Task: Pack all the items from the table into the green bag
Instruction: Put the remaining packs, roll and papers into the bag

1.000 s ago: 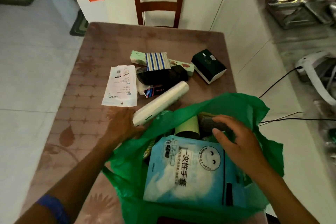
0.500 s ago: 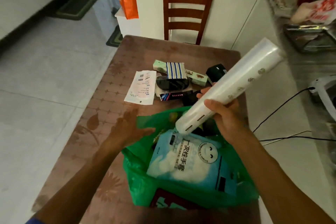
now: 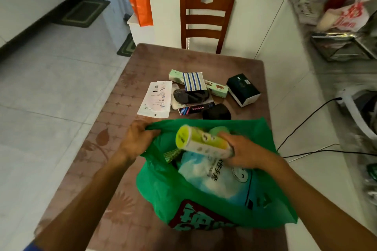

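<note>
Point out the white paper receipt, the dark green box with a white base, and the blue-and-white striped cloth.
white paper receipt (image 3: 155,99): head view, middle of the sheet.
dark green box (image 3: 240,85): head view, its top face.
blue-and-white striped cloth (image 3: 193,81): head view, centre of the stripes.

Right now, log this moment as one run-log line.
phase: packing | left hand: holds green bag rim open | right hand: lowering roll into bag | left on table: receipt, dark box

Roll (image 3: 204,142) motion-blurred; blue packet (image 3: 220,181) partly hidden in green bag (image 3: 163,193); both forearms cut by bottom edge.
</note>
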The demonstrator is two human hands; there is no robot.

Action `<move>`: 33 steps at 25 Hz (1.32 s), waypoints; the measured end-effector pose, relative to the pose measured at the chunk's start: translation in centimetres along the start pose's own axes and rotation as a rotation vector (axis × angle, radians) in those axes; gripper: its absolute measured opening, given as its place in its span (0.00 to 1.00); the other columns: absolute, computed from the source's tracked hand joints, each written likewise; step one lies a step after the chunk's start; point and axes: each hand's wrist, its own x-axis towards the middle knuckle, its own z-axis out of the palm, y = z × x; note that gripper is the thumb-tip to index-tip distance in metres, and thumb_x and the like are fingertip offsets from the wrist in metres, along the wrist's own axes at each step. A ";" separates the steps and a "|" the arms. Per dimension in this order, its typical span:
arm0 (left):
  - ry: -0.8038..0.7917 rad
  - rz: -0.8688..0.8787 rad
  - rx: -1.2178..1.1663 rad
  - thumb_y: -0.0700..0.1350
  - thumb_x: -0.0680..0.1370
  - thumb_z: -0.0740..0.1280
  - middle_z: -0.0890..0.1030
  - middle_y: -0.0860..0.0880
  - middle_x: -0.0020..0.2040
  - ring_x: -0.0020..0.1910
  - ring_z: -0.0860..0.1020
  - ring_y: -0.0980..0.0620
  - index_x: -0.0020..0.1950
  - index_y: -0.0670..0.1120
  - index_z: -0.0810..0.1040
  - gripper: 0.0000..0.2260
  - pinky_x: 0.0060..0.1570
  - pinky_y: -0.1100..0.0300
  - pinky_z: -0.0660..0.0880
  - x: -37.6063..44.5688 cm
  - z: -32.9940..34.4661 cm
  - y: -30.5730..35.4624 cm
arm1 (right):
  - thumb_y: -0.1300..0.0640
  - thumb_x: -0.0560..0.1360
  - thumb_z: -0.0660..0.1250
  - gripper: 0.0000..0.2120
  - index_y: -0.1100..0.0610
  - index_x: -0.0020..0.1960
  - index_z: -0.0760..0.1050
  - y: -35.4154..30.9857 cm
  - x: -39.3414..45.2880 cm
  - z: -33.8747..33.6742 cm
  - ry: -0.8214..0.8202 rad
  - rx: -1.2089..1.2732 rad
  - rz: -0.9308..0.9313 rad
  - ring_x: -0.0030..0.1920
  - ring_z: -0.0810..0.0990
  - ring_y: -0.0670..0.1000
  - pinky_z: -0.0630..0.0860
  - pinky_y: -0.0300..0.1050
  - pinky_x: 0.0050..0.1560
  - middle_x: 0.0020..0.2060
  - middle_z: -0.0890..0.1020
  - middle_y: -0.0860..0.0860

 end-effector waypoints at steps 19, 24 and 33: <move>-0.035 0.357 0.151 0.46 0.76 0.68 0.81 0.44 0.33 0.27 0.77 0.47 0.41 0.45 0.80 0.07 0.28 0.46 0.76 1.6 1.0 0.3 | 0.61 0.75 0.61 0.32 0.51 0.76 0.56 -1.1 4.4 4.2 0.098 -0.347 -0.051 0.73 0.60 0.59 0.60 0.61 0.70 0.75 0.61 0.52; -0.036 0.336 0.119 0.46 0.78 0.66 0.80 0.50 0.36 0.30 0.77 0.55 0.43 0.48 0.79 0.05 0.28 0.61 0.74 1.6 2.0 0.2 | 0.46 0.67 0.72 0.48 0.50 0.76 0.46 4.6 -0.3 -0.9 0.645 -0.289 0.625 0.72 0.60 0.63 0.61 0.64 0.68 0.76 0.56 0.57; 0.205 0.414 -0.159 0.41 0.80 0.62 0.81 0.45 0.45 0.43 0.80 0.44 0.48 0.39 0.77 0.07 0.40 0.53 0.79 0.8 1.5 3.0 | 0.73 0.72 0.55 0.20 0.52 0.45 0.77 3.3 -3.6 -2.7 1.053 0.747 0.301 0.39 0.78 0.47 0.76 0.34 0.34 0.41 0.82 0.51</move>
